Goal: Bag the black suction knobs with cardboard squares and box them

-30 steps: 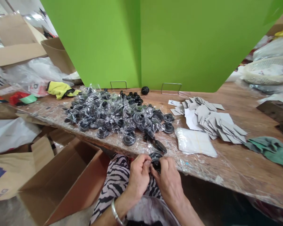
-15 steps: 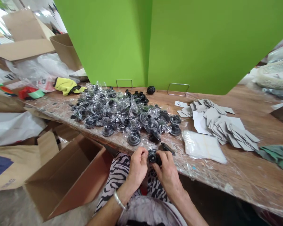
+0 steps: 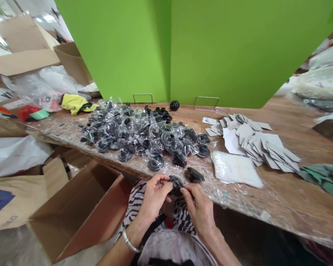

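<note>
Between my hands, at the table's front edge, is a black round ribbed part point(image 3: 176, 184); whether a clear bag surrounds it I cannot tell. My left hand point(image 3: 156, 193) is closed on its left side, thumb and fingers pinching. My right hand point(image 3: 199, 205) pinches at its right edge with thumb and forefinger. Just behind lies a loose black disc-shaped part point(image 3: 195, 174), tilted on its side. Beyond it spreads a heap of similar black parts in clear plastic bags point(image 3: 135, 129). A stack of clear bags point(image 3: 235, 169) lies to the right.
Grey-white cards point(image 3: 255, 140) lie in a loose pile at the right, near a green cloth point(image 3: 323, 179). Green panels point(image 3: 224, 51) stand along the back. An open cardboard box point(image 3: 80, 210) sits below the table at the left. A yellow glove point(image 3: 75, 103) lies far left.
The black part has turned, its broad ribbed round side now showing instead of its narrow end. My right hand's fingers have shifted to its edge. The view has moved slightly.
</note>
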Action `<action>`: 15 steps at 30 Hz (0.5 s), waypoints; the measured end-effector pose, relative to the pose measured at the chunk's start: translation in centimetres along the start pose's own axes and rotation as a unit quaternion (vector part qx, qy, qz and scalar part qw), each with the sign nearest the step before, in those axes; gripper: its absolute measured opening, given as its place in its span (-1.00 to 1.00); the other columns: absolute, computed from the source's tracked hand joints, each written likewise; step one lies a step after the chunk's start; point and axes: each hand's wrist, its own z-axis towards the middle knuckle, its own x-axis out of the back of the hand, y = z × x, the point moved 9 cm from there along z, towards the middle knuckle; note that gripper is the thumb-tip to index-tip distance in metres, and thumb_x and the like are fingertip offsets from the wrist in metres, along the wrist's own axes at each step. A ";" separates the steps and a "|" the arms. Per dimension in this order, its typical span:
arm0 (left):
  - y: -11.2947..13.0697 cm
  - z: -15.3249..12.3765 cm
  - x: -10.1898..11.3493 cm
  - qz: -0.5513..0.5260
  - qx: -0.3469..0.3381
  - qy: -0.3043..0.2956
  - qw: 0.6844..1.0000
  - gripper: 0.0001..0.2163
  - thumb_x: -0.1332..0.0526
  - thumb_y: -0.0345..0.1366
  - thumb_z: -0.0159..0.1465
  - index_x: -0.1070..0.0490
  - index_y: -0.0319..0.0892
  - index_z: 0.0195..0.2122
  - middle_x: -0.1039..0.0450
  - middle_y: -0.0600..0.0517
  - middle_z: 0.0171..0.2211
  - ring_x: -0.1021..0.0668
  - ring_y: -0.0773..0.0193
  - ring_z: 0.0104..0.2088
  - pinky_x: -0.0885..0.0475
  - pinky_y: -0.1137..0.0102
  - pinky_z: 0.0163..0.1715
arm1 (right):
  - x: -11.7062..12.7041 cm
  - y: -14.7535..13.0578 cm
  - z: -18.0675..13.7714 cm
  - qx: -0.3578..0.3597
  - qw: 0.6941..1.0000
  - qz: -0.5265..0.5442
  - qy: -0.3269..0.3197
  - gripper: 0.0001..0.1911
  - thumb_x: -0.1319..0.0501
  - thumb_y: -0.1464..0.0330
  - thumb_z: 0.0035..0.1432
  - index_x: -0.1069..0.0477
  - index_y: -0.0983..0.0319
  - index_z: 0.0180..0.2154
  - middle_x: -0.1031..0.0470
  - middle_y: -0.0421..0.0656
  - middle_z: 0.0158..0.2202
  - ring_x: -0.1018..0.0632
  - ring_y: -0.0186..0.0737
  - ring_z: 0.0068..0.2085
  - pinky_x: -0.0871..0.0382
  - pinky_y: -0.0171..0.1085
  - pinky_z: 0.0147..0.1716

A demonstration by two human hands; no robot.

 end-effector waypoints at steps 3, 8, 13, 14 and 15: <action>-0.1 -0.4 -0.5 -0.024 0.002 -0.044 0.999 -0.79 -0.24 -0.33 -0.04 -0.37 -0.23 -0.34 -0.33 0.13 -0.52 -0.39 0.43 -0.57 -0.36 0.51 -0.58 | 0.4 -0.4 0.2 0.024 0.999 -0.041 0.010 -0.80 0.00 0.37 0.21 -0.29 0.22 -0.45 -0.34 -0.22 -0.53 -0.42 -0.34 -0.49 -0.32 -0.38 -0.49; 0.5 -0.7 -0.8 0.059 -0.095 -0.020 0.994 -0.81 -0.22 -0.42 -0.06 -0.37 -0.20 -0.36 -0.33 0.11 -0.48 -0.39 0.39 -0.54 -0.33 0.48 -0.52 | 0.6 -2.7 0.0 0.076 0.988 -0.129 0.045 -0.74 0.00 0.34 0.21 -0.27 0.22 -0.51 -0.32 -0.20 -0.57 -0.40 -0.32 -0.55 -0.25 -0.37 -0.58; 3.3 -1.1 -1.7 0.192 -0.246 0.022 0.950 -0.80 -0.14 -0.53 -0.01 -0.36 -0.17 -0.36 -0.31 0.05 -0.37 -0.40 0.30 -0.35 -0.32 0.44 -0.38 | -0.8 -1.7 -0.2 -0.058 0.994 0.075 -0.049 -0.68 0.05 0.28 0.22 -0.21 0.20 -0.56 -0.27 -0.26 -0.63 -0.33 -0.38 -0.60 -0.20 -0.40 -0.62; 3.9 -1.0 -2.1 0.222 -0.261 0.015 0.939 -0.79 -0.14 -0.54 -0.01 -0.36 -0.16 -0.36 -0.30 0.06 -0.37 -0.40 0.29 -0.35 -0.32 0.43 -0.36 | -1.2 -0.8 -0.2 -0.100 0.985 0.117 -0.072 -0.66 0.05 0.25 0.22 -0.20 0.20 -0.56 -0.23 -0.29 -0.67 -0.30 -0.38 -0.63 -0.18 -0.40 -0.65; 4.4 -0.8 -2.4 0.246 -0.270 0.004 0.931 -0.79 -0.15 -0.55 -0.02 -0.36 -0.16 -0.37 -0.29 0.07 -0.39 -0.39 0.29 -0.35 -0.32 0.41 -0.35 | -1.3 0.0 -0.1 -0.130 0.978 0.140 -0.086 -0.66 0.05 0.22 0.21 -0.20 0.20 -0.56 -0.20 -0.30 -0.69 -0.28 -0.38 -0.65 -0.15 -0.40 -0.67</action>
